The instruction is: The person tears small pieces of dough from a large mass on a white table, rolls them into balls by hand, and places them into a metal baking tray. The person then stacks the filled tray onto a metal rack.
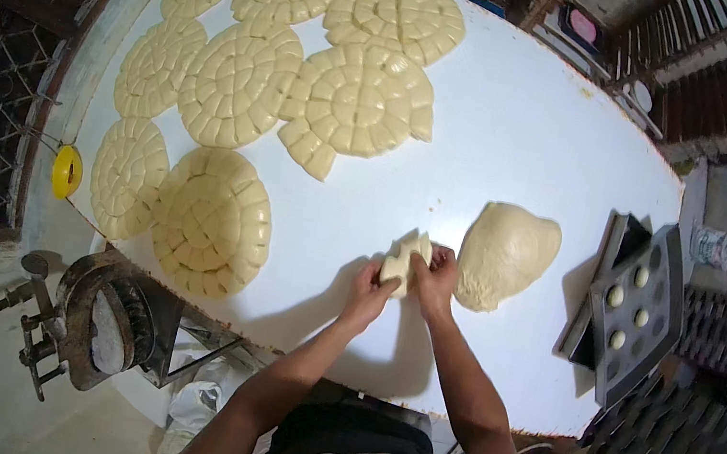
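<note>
Between my left hand [369,295] and my right hand [435,277] is a pale piece of dough [406,256], gripped from both sides above the white tabletop [349,224]. My thumbs press onto it, and some of its underside is hidden by my fingers. Just right of my right hand lies a large smooth lump of dough [508,252], rougher at its lower end. To the left and far left, several flat dough rounds [239,85] are scored into small segments. A short strip of segments [308,148] sticks out from the nearest round [360,102].
A dark muffin tin [624,360] with several small dough balls [616,296] rests tilted on another tin at the right edge. More tins [713,435] are stacked beyond it. A yellow bowl [67,172] hangs at the left edge. Below stands a metal machine [99,319].
</note>
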